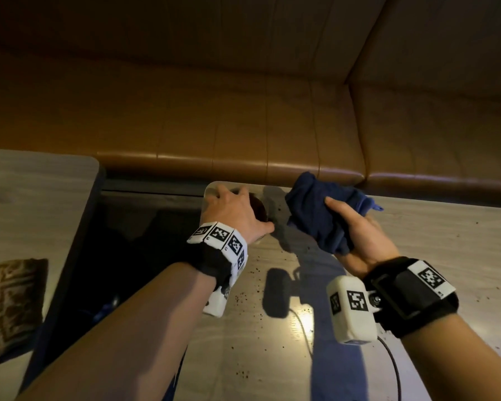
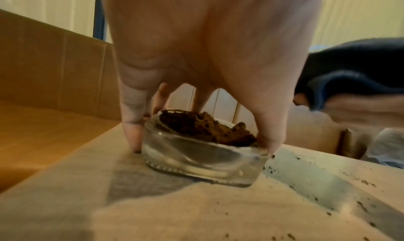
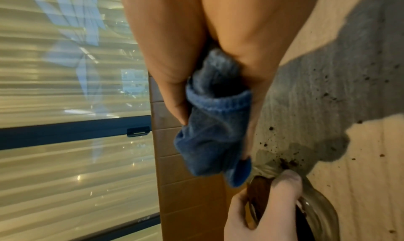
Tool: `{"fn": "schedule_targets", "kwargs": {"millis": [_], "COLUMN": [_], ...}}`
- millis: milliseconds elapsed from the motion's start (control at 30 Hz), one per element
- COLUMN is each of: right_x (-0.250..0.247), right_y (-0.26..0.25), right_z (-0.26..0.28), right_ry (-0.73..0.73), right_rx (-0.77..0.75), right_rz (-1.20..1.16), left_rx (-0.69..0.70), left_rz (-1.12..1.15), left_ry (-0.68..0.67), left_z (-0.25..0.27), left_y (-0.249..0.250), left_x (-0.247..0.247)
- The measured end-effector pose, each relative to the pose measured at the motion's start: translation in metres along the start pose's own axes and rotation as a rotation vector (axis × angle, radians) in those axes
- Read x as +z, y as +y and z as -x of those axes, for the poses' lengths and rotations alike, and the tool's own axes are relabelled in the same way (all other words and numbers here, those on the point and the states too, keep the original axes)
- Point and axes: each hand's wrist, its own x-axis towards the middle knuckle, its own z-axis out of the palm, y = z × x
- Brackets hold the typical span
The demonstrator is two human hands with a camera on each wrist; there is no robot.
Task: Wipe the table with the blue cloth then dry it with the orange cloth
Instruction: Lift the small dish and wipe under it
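Note:
My right hand (image 1: 356, 227) grips the bunched blue cloth (image 1: 321, 212), held above the far part of the light wooden table (image 1: 431, 256); the right wrist view shows thumb and fingers closed round the cloth (image 3: 214, 123). My left hand (image 1: 237, 206) grips a small glass bowl (image 2: 203, 153) of brown grounds from above, at the table's far left corner. Fingertips (image 2: 133, 137) clamp its sides, and the bowl (image 3: 317, 208) sits just left of the cloth. Dark crumbs (image 1: 243, 296) speckle the tabletop. No orange cloth is in view.
A brown leather bench (image 1: 243, 134) runs behind the table. A second table (image 1: 35, 198) stands to the left across a dark gap, with a patterned mat (image 1: 9, 302) on it. A thin black cable (image 1: 394, 369) lies on the near right of the tabletop.

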Motion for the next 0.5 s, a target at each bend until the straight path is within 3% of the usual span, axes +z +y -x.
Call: {"fn": "schedule_targets", "kwargs": {"millis": [100, 167, 233, 300, 400, 500], "right_x": [0.007, 0.014, 0.024, 0.040, 0.067, 0.074], "right_y": [-0.004, -0.007, -0.009, -0.003, 0.027, 0.058], "right_z": [-0.003, -0.011, -0.030, -0.056, -0.094, -0.101], "right_ry": [0.004, 0.069, 0.207, 0.308, 0.106, -0.068], "right_rx": [-0.045, -0.184, -0.412, -0.547, -0.526, -0.462], "right_rz": [0.010, 0.171, 0.659, 1.247, 1.830, 1.955], "left_rx": [0.017, 0.025, 0.030, 0.026, -0.003, -0.003], "left_rz": [0.040, 0.094, 0.140, 0.172, 0.191, 0.209], "left_ry": [-0.009, 0.001, 0.014, 0.015, 0.040, 0.081], "left_z": [0.001, 0.005, 0.014, 0.026, 0.046, 0.061], "left_y": [-0.003, -0.010, -0.021, -0.034, -0.054, -0.077], "left_x": [-0.003, -0.007, -0.013, -0.018, -0.022, -0.022]}}
